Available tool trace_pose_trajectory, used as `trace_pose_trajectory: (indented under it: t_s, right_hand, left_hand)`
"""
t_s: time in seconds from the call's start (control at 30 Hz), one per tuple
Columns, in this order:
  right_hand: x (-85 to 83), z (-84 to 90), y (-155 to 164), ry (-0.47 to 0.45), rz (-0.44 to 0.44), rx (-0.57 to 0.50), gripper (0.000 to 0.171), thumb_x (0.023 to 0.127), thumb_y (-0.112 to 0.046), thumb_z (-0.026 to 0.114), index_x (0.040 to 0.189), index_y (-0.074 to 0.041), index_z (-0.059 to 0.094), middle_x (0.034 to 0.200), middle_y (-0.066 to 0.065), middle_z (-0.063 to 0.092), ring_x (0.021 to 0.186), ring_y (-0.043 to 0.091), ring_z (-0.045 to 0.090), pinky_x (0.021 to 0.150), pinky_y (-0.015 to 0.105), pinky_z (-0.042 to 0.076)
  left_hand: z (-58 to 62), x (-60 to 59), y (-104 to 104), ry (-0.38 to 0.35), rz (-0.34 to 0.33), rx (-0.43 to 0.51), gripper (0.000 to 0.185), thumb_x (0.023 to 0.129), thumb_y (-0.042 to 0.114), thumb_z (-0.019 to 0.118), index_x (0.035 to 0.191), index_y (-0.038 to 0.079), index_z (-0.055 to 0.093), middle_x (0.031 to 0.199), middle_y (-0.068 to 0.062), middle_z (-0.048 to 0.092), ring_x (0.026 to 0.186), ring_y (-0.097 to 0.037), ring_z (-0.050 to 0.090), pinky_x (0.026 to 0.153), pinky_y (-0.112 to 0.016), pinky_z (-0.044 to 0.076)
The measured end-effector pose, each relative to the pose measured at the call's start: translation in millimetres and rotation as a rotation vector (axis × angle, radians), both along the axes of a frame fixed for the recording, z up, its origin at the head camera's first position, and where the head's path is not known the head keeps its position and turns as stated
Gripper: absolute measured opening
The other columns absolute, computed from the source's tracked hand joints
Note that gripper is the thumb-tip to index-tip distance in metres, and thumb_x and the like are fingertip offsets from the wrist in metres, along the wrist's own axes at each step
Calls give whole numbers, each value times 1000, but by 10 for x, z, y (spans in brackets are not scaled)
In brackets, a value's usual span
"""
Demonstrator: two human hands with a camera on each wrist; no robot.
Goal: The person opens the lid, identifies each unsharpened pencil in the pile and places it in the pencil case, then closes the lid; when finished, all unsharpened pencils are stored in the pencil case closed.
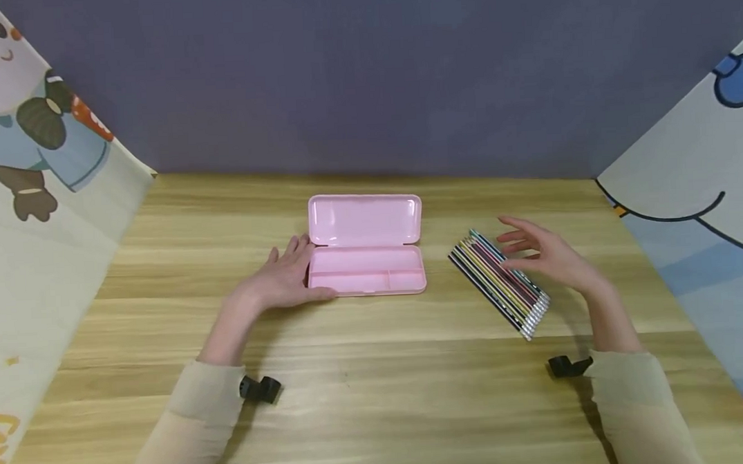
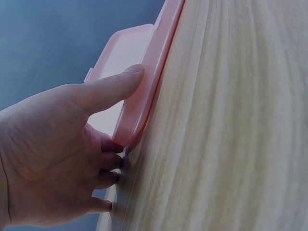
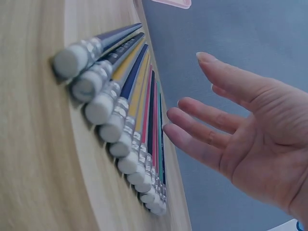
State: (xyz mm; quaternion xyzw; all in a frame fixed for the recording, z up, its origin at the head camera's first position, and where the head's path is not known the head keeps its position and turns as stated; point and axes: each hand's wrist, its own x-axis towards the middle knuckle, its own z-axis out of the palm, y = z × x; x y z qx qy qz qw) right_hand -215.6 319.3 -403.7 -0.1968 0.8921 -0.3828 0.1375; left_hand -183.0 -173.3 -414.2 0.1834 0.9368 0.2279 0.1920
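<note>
An open pink pencil case (image 1: 366,249) lies mid-table, lid flat behind the divided tray, nothing inside. My left hand (image 1: 289,277) rests on the table against the case's left end; in the left wrist view its thumb (image 2: 113,86) presses on the tray's rim (image 2: 154,67) and the other fingers touch the table beside it. A row of several pencils (image 1: 500,282) with white erasers (image 3: 113,127) lies diagonally to the right of the case. My right hand (image 1: 543,252) hovers just above and right of them, fingers spread and straight (image 3: 211,137), holding nothing.
The wooden table (image 1: 379,398) is walled by a grey backdrop (image 1: 371,80) and cartoon-printed panels at left (image 1: 28,205) and right (image 1: 707,210). Bare wood stretches in front of the case and pencils.
</note>
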Motion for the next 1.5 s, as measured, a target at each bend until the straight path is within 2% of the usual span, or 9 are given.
trace_pose_trajectory:
  t_s: [0.2, 0.3, 0.57, 0.8, 0.9, 1.23, 1.5]
  right_hand:
    - [28, -27, -2, -18, 1, 35, 83, 97, -20, 73, 165, -21, 25, 150, 22, 54, 129, 42, 61, 99, 48, 58]
    - [26, -31, -25, -19, 3, 42, 83, 95, -20, 74, 164, -17, 27, 149, 22, 55, 129, 43, 60, 100, 55, 57]
    - [3, -56, -51, 27, 8, 98, 79, 93, -15, 77, 160, -10, 36, 143, 24, 58, 122, 43, 64, 94, 48, 60]
    - [22, -32, -91, 50, -20, 204, 74, 89, -4, 78, 155, -6, 44, 140, 26, 60, 118, 45, 65, 94, 58, 58]
    - [21, -38, -100, 53, -30, 230, 73, 89, -3, 78, 155, -7, 45, 141, 26, 60, 119, 45, 65, 94, 59, 58]
    - [-13, -91, -106, 35, -42, 276, 73, 90, -5, 77, 155, -11, 46, 140, 22, 60, 116, 39, 65, 91, 55, 58]
    - [-20, -93, -122, 39, -55, 286, 68, 92, -8, 77, 153, -8, 48, 133, 22, 63, 110, 37, 67, 87, 48, 58]
  left_hand:
    - [-43, 16, 5, 2, 5, 24, 115, 92, 58, 68, 166, 7, -3, 173, -22, -3, 160, -45, -5, 126, -71, -1]
    - [-37, 10, -1, 3, 4, 17, 115, 93, 59, 67, 166, 6, -5, 173, -23, -3, 160, -45, -5, 127, -70, -2]
    - [3, 8, -11, 1, 8, 11, 115, 93, 58, 67, 166, 6, -4, 173, -23, -4, 160, -45, -6, 127, -69, -2]
    - [11, 6, -10, -4, -1, 6, 114, 93, 58, 66, 165, 6, -4, 173, -20, -7, 160, -44, -6, 127, -69, -3]
    - [6, 8, -3, -6, -1, 2, 114, 93, 58, 66, 165, 4, -4, 173, -20, -7, 160, -44, -6, 127, -69, -3]
    - [-6, 1, -6, -13, 7, -11, 113, 93, 59, 66, 165, 3, -2, 173, -20, -5, 161, -43, -6, 128, -68, -2]
    - [-11, -4, -2, -7, 8, -15, 113, 93, 59, 66, 165, 3, -2, 173, -20, -5, 161, -42, -5, 128, -68, -2]
